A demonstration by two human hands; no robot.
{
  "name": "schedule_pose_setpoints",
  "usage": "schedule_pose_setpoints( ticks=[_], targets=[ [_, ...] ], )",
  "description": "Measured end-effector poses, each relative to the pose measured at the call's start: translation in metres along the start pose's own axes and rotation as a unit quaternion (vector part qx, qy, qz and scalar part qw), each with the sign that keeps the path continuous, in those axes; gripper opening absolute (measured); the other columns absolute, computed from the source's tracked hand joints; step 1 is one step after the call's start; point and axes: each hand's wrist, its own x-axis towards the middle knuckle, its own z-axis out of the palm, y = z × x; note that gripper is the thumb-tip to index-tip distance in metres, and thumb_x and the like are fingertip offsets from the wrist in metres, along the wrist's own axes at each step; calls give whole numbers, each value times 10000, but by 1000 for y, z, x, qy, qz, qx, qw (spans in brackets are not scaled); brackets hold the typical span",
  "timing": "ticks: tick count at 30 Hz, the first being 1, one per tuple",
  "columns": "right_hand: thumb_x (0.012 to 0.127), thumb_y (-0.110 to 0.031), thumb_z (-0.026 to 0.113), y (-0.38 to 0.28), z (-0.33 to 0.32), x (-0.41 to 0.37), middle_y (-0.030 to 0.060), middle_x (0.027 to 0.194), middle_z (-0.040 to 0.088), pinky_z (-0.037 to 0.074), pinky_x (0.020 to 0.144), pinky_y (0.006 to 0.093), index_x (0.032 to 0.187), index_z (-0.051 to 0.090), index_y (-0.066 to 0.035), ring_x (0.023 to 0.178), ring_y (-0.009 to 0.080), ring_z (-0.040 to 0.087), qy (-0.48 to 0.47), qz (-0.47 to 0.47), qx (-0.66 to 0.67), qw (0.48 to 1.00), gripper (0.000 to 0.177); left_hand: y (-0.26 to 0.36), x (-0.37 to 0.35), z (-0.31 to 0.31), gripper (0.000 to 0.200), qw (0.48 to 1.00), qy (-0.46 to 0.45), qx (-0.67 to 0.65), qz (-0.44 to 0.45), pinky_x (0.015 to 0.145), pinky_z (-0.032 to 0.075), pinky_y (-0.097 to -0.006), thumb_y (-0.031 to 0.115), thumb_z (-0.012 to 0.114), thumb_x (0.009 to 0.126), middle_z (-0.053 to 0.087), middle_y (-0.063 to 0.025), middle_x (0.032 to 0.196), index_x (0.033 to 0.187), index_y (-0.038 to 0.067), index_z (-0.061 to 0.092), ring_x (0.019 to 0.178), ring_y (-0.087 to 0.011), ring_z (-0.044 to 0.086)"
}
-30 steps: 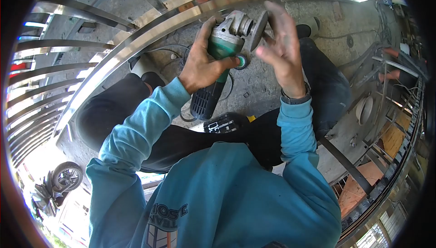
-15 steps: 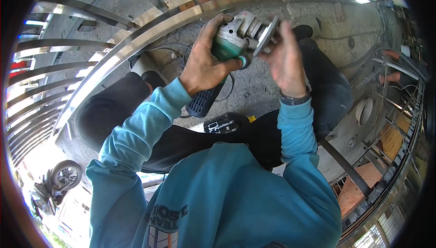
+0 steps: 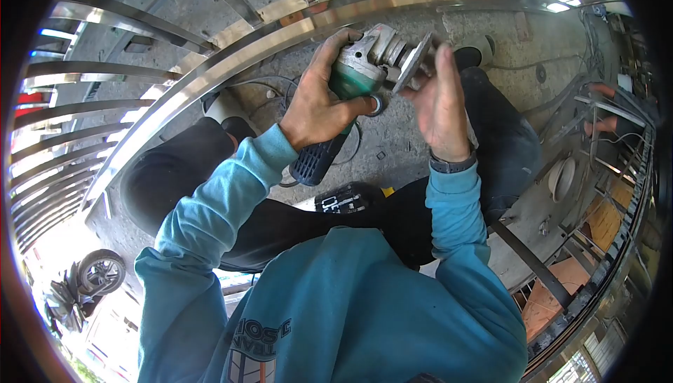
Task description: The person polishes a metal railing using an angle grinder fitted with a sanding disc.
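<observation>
My left hand (image 3: 319, 99) is wrapped round the head of a green and silver angle grinder (image 3: 354, 74), its thumb lying near a round fitting on the side. The grinder's black handle end (image 3: 317, 162) points down toward my lap. A worn grinding disc (image 3: 413, 64) faces right on the spindle. At the disc's outer face is my right hand (image 3: 445, 113), one finger stretched upward beside the rim and others curled in at the disc's centre. The disc partly hides those fingertips.
A curved metal railing (image 3: 294, 25) with bars arches ahead and along the left. A cable (image 3: 263, 81) lies on the concrete floor. A black bottle-like object (image 3: 347, 197) is under my legs. Another person's hand (image 3: 599, 127) is by metal frames at right. A motorbike wheel (image 3: 102, 271) shows at lower left.
The grinder stays in my left hand, shifted slightly in view. My right hand, smeared by motion before, now shows more sharply at the disc, its upper finger a little lower.
</observation>
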Motion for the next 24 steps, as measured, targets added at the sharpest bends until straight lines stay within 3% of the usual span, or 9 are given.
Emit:
schedule_pose_setpoints(
  ticks=[1, 3, 5, 6, 10, 12, 14, 22, 24],
  targets=[
    [1007, -508, 572, 0, 2, -1, 103, 1368, 528, 492, 1001, 424, 1439, 431, -71, 1246, 226, 547, -12, 73, 35, 997, 630, 1, 0, 0, 929, 1000, -1, 1, 1, 1093, 430, -376, 51, 864, 664, 562, -171, 1304, 1470, 55, 403, 1247, -281, 543],
    [959, -509, 644, -5, 10, -6, 93, 1257, 566, 501, 955, 365, 1410, 437, -64, 1159, 188, 574, 17, 50, 37, 998, 666, 5, -2, 1, 952, 1000, -12, 9, 0, 1104, 423, -384, 65, 868, 671, 559, -178, 1320, 1485, 37, 376, 1261, -292, 538],
    [912, -351, 743, -14, 12, -9, 88, 1094, 567, 558, 765, 280, 1312, 446, -11, 939, 158, 610, -24, -92, -84, 992, 603, 15, -4, -2, 957, 999, -44, -18, -16, 1084, 446, -371, 8, 848, 687, 559, -155, 1322, 1503, 36, 348, 1248, -258, 546],
    [824, -255, 773, -10, 10, -7, 94, 1113, 542, 519, 839, 324, 1287, 456, -12, 978, 179, 578, -24, -163, -130, 978, 611, 19, -4, -2, 966, 995, -76, -47, -32, 1063, 469, -357, -49, 828, 703, 558, -133, 1323, 1521, 35, 320, 1235, -224, 555],
    [648, -167, 718, -8, 0, -7, 148, 1140, 482, 431, 941, 414, 1215, 495, -22, 1080, 256, 493, -47, -206, -257, 943, 626, 12, -6, -3, 983, 986, -98, -112, -75, 1060, 475, -343, -39, 830, 720, 557, -130, 1330, 1542, 57, 300, 1233, -228, 555],
    [624, -174, 704, -7, -2, -1, 157, 1140, 484, 422, 945, 437, 1189, 510, -28, 1075, 289, 492, -62, -267, -313, 909, 615, 8, -3, -8, 1010, 986, -117, -79, -94, 1114, 414, -379, 137, 875, 709, 580, -208, 1323, 1523, -25, 300, 1252, -298, 559],
    [581, -217, 660, -3, 0, 1, 176, 1131, 505, 409, 929, 490, 1107, 560, -40, 1046, 358, 497, -67, -330, -364, 869, 564, 14, -6, -7, 1016, 985, -124, -66, -105, 1113, 417, -378, 153, 882, 714, 583, -208, 1320, 1524, -27, 296, 1245, -300, 565],
    [726, -284, 664, -16, -6, 2, 162, 1125, 616, 417, 963, 500, 1049, 651, -23, 1024, 350, 578, -133, -339, -411, 836, 415, -10, -20, 8, 1113, 952, -108, -215, -188, 1122, 404, -388, 220, 933, 697, 575, -201, 1325, 1546, -13, 252, 1280, -292, 539],
    [828, -303, 653, -25, -13, 4, 166, 1140, 664, 419, 1037, 498, 1098, 684, -4, 1074, 348, 627, -237, -268, -260, 897, 404, -12, -18, 9, 1121, 964, -113, -165, -175, 1123, 401, -389, 220, 934, 697, 572, -202, 1328, 1549, -13, 244, 1285, -297, 534]
  ],
)
